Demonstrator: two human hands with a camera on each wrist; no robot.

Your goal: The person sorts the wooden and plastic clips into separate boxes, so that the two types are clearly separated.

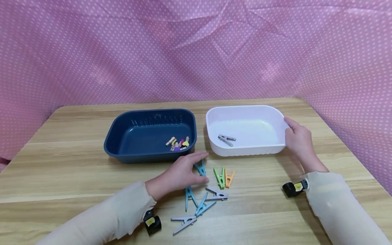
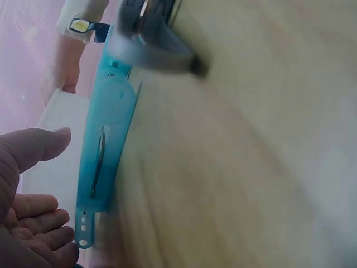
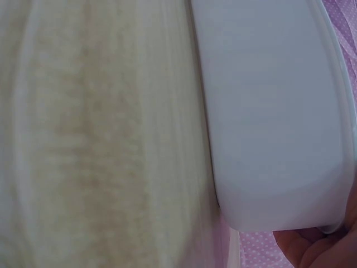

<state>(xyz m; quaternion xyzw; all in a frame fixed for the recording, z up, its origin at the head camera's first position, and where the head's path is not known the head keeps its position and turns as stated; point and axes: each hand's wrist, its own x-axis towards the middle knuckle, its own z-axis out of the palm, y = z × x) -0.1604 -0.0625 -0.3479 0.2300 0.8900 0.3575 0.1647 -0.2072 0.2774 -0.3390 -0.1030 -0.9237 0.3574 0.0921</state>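
- Firstly, in the head view, the left hand (image 1: 180, 172) reaches over a blue clothespin (image 1: 202, 172) on the worktop (image 1: 260, 207), thumb and fingers apart with nothing between them.
- Around it lie a second blue clothespin (image 1: 189, 192), a third blue clothespin (image 1: 199, 210), two greyish clothespins (image 1: 191, 220), a green clothespin (image 1: 221, 183) and an orange clothespin (image 1: 227, 183), these last two side by side.
- Across from them, the right hand (image 1: 298, 139) is clamped on the right end of the white tray (image 1: 245, 150), which contains one grey clothespin (image 1: 223, 137).
- To its left stands the dark blue tray (image 1: 150, 157), with small decorated pegs (image 1: 177, 148) heaped in its near right corner.
- In the left wrist view, a wide gap parts thumb from fingers; blue plastic appears just beside the fingertips, though contact cannot be told.
- In the right wrist view, the fingers hold the white tray at its edge, pink dotted cloth (image 3: 262, 245) showing beyond.
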